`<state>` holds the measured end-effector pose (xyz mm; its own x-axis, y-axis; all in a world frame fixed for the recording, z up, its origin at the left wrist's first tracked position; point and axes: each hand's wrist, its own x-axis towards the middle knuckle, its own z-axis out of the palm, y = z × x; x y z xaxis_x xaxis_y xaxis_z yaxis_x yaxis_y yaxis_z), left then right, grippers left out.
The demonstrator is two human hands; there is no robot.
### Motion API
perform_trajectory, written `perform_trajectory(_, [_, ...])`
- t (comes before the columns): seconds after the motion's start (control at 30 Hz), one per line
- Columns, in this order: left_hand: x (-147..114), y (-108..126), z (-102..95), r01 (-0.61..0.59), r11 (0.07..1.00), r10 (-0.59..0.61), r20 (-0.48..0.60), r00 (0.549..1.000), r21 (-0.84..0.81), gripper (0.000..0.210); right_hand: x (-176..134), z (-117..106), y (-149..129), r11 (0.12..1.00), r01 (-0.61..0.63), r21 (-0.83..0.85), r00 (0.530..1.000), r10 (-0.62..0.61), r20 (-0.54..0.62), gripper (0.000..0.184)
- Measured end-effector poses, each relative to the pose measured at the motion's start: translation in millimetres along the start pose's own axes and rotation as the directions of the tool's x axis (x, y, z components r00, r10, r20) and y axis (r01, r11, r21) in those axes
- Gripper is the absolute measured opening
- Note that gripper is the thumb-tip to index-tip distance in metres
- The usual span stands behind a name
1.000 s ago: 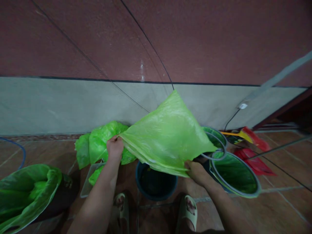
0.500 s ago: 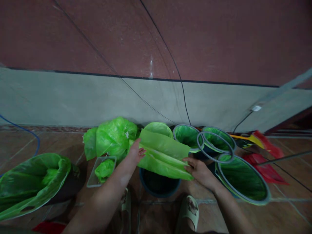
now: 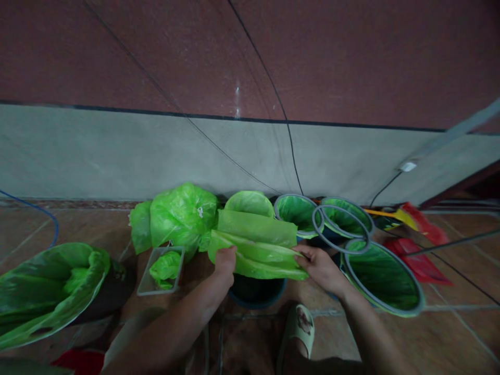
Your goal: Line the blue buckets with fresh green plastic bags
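A green plastic bag (image 3: 260, 250) is stretched sideways between my two hands. My left hand (image 3: 225, 264) is closed on its left part, and my right hand (image 3: 318, 265) pinches its right edge between thumb and fingers. Under the bag stands a dark bucket (image 3: 255, 294), partly covered by it. Just behind, against the wall, is a bin with a green liner (image 3: 250, 204). To the right of my right hand lies the round opening of a green-lined bin with a grey ring (image 3: 385, 278).
A full green bag (image 3: 183, 216) and a clear plastic tray (image 3: 146, 284) are left of the bucket. Farther left is a large lined bin (image 3: 50, 291). A loose grey ring (image 3: 315, 221) leans on lined bins at right, near a red dustpan (image 3: 420, 260). A cable (image 3: 273, 88) hangs down the wall.
My left hand has gone from loosely spread fingers to closed on the bag, lower and slightly right. The bag has come down a little on the left. My right hand keeps its pinch.
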<state>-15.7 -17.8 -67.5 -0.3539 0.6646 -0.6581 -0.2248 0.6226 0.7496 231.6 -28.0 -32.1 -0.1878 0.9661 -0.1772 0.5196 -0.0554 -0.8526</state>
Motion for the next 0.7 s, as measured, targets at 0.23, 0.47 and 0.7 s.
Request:
perform_trajectory(0.23, [-6.3, -1.9, 2.4, 0.315, 0.947, -0.320, 0.203, 0.925, 0.058, 0.043, -9.5, 1.9, -17.2, 0.990, -0.021, 0.138, 0.972, -0.012, 0.234, 0.031])
perform_trajectory(0.47, [-1.3, 2.6, 15.5, 0.327, 0.945, -0.312, 0.247, 0.917, -0.017, 0.041, -17.4, 23.2, -27.6, 0.977, -0.128, 0.170, 0.785, -0.005, 0.620, 0.039])
perform_trajectory(0.7, [5.7, 0.1, 13.1, 0.082, 0.959, 0.004, 0.300, 0.954, -0.273, 0.017, -14.2, 44.2, -32.1, 0.984, -0.151, 0.094, 0.635, 0.024, 0.772, 0.067])
